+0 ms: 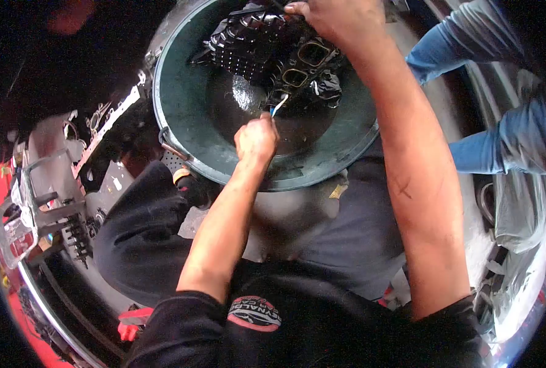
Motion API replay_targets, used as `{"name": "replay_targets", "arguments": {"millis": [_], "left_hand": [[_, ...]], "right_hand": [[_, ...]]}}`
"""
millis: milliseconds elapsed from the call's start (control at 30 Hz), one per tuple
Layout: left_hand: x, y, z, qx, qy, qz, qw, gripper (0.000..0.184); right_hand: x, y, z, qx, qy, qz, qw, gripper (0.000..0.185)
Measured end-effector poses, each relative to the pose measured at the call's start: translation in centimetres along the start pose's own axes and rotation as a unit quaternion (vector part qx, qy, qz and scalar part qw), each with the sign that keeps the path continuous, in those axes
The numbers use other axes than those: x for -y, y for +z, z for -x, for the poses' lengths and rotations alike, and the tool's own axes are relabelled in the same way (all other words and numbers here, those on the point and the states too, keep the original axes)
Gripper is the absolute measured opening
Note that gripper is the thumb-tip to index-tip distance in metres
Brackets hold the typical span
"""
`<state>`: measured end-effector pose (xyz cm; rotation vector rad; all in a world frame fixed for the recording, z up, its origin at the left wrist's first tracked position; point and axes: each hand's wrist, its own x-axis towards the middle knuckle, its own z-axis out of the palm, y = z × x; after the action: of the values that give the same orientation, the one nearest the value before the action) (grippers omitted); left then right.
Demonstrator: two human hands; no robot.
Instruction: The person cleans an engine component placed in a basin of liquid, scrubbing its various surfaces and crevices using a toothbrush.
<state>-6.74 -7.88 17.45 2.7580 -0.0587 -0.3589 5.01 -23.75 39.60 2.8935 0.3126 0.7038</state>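
Note:
A dark metal engine part point(294, 78) with squarish ports lies tilted inside a round green tub point(193, 132). My left hand point(256, 140) is closed around the handle of a small brush point(279, 104), whose pale tip is against or just beside the part's lower end. At the top of the view, my right hand point(343, 21) grips the upper end of the part, its fingertips partly cut off by the frame edge. Beside it in the tub is a black ribbed piece point(242, 46). Dark liquid shows at the tub's bottom.
Another person's legs in blue jeans point(478, 153) are to the right of the tub. Clear plastic sheeting point(521, 208) hangs at the right. A metal bracket point(30, 211), a long gasket point(110, 126) and a red object point(132, 322) lie at the left. My knees flank the tub.

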Motion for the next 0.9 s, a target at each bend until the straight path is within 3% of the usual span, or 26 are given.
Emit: {"name": "replay_targets", "arguments": {"millis": [167,267,333,433,500,600,733,767,800,900], "left_hand": [[-0.1,-0.7,-0.5,-0.012,0.026,-0.048,0.998,0.024],[-1.1,0.2,-2.4,0.023,0.000,-0.031,0.999,0.025],[-1.3,-0.3,-3.2,0.055,-0.009,-0.024,0.998,0.029],[0.3,-2.5,-2.8,0.122,-0.027,-0.013,0.992,0.031],[4.4,-3.2,-2.9,0.137,0.009,-0.104,0.985,0.032],[6.4,-5.9,-3.6,0.156,-0.121,-0.131,0.971,0.031],[9.8,-1.3,-6.4,0.241,-0.128,-0.196,0.942,0.038],[11.4,1.1,-7.0,0.289,-0.090,-0.210,0.930,0.043],[10.3,0.8,-6.8,0.318,-0.132,-0.187,0.920,0.043],[10.9,1.4,-7.4,0.327,-0.107,-0.174,0.923,0.043]], "right_hand": [[-0.2,0.4,-0.4,0.030,0.016,-0.006,0.999,0.041],[-0.3,-0.7,-0.3,0.070,0.035,-0.051,0.996,0.040],[-0.4,-1.0,0.1,0.042,0.028,-0.051,0.997,0.040],[-0.8,-1.1,0.4,0.045,0.032,-0.059,0.997,0.040],[-1.3,-0.7,0.2,0.057,0.044,-0.052,0.996,0.039],[-1.4,0.0,-0.4,0.077,0.049,-0.038,0.995,0.039],[-1.4,0.4,-0.3,0.061,0.056,-0.054,0.995,0.037],[-1.5,0.6,-0.2,0.044,0.056,-0.060,0.996,0.037],[-1.6,0.3,-0.3,0.060,0.053,-0.069,0.994,0.036],[-1.2,-0.3,-0.4,0.074,0.050,-0.060,0.994,0.034]]}}
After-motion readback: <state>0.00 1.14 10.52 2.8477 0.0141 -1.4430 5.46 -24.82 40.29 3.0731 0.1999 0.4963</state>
